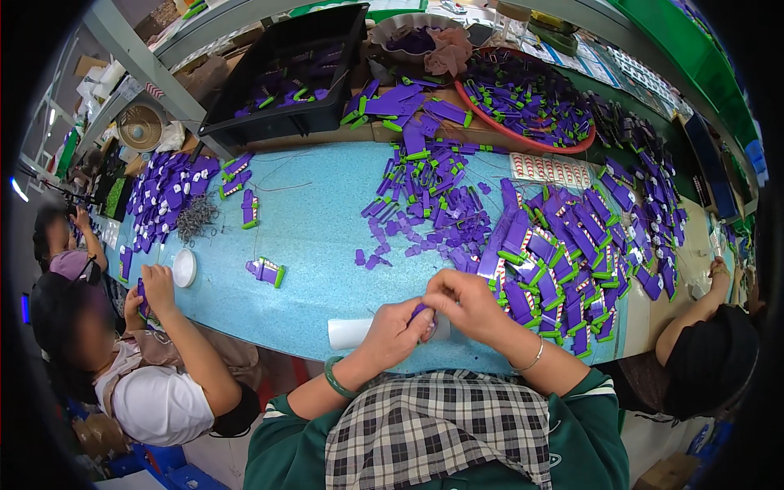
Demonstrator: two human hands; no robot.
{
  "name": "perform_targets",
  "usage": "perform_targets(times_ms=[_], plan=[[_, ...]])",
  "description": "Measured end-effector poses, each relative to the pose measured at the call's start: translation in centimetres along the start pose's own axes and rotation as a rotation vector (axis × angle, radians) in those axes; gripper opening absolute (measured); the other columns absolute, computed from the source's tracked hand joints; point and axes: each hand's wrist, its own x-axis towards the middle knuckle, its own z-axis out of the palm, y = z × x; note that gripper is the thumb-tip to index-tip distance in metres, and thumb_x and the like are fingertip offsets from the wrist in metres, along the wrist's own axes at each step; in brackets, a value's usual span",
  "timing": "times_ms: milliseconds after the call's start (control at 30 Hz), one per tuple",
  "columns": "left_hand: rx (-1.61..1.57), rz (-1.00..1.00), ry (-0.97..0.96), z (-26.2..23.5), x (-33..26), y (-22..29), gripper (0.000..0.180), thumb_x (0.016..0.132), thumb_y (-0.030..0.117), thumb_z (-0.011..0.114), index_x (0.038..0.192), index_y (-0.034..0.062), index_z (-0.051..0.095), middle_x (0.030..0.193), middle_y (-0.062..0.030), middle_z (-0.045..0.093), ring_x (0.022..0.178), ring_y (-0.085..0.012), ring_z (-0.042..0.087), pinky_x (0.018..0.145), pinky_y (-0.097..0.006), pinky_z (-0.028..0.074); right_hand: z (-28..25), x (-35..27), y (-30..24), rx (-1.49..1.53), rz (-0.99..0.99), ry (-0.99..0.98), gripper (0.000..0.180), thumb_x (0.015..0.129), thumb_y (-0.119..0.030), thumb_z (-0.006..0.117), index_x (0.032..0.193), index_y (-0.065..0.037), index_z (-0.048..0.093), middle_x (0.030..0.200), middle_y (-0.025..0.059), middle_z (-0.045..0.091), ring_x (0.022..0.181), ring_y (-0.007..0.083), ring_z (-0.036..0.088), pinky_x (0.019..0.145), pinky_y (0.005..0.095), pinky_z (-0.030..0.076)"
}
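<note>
A small purple plastic part [418, 311], mostly covered by my fingers, is held between both hands near the table's front edge. My left hand [390, 333] is closed round it from below. The fingers of my right hand [467, 304] pinch at its upper end. Behind my left hand lies a white strip or roll [347, 333] on the blue tabletop [318, 212]. Right of my right hand spreads a heap of purple and green plastic pieces [563, 261] with red-and-white striped stickers. Smaller loose purple parts [433, 233] lie scattered ahead of my hands.
A black bin [286, 122] and a round red tray [584, 147] of purple parts stand at the back. Nearby lies a striped sticker sheet [551, 170]. Co-workers sit left [163, 400] and right [710, 359]. A white dish [184, 268] and tangled wires [196, 219] lie left.
</note>
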Motion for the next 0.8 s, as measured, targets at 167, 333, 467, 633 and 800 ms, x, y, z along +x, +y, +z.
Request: perform_targets(times_ms=[167, 333, 467, 633, 800], plan=[[-0.089, 0.182, 0.202, -0.6, 0.9, 1.3, 0.024, 0.099, 0.021, 0.043, 0.099, 0.0016, 0.056, 0.085, -0.0053, 0.057, 0.078, -0.013, 0.053, 0.071, -0.028, 0.043, 0.1, 1.0, -0.9, 0.107, 0.062, 0.084, 0.04, 0.084, -0.017, 0.066, 0.117, -0.004, 0.049, 0.081, -0.0005, 0.055, 0.081, 0.0094, 0.054, 0.064, 0.0249, 0.044], [-0.095, 0.233, 0.429, -3.1, 0.8, 0.6, 0.026, 0.101, 0.024, 0.043, 0.101, 0.002, 0.058, 0.082, -0.0009, 0.056, 0.072, -0.0092, 0.052, 0.066, -0.025, 0.046, -2.1, 1.2, 0.5, 0.659, 0.172, -0.043, 0.033, 0.085, -0.007, 0.062, 0.116, -0.004, 0.051, 0.078, -0.0001, 0.056, 0.069, 0.0105, 0.055, 0.064, 0.0259, 0.047], [-0.261, 0.25, 0.545, -6.1, 0.1, 1.3, 0.024, 0.101, 0.022, 0.044, 0.102, 0.0021, 0.058, 0.084, -0.0005, 0.058, 0.068, -0.0064, 0.054, 0.064, -0.022, 0.048, -7.0, 0.9, 0.1, 1.099, 0.106, 0.287, 0.031, 0.089, -0.01, 0.061, 0.118, -0.007, 0.05, 0.085, 0.0021, 0.058, 0.076, 0.0098, 0.055, 0.063, 0.0258, 0.049], [-0.286, 0.114, 0.356, -3.0, 1.1, 0.5, 0.019, 0.097, 0.016, 0.051, 0.103, 0.0004, 0.059, 0.088, -0.001, 0.06, 0.078, -0.0081, 0.057, 0.073, -0.024, 0.049, -0.2, -1.1, 1.6, 0.312, 0.055, 0.052, 0.045, 0.08, -0.013, 0.072, 0.118, -0.008, 0.048, 0.103, 0.0028, 0.058, 0.093, 0.012, 0.056, 0.072, 0.0266, 0.05], [0.291, 0.387, 0.257, -2.8, 1.7, 0.7, 0.039, 0.086, 0.018, 0.065, 0.118, -0.0002, 0.053, 0.109, -0.0161, 0.057, 0.099, -0.026, 0.057, 0.088, -0.036, 0.046, -1.2, -1.9, 2.7, 0.316, 0.142, 0.123, 0.021, 0.084, -0.011, 0.068, 0.1, -0.001, 0.058, 0.084, -0.0006, 0.059, 0.074, 0.0055, 0.054, 0.065, 0.0229, 0.046]])
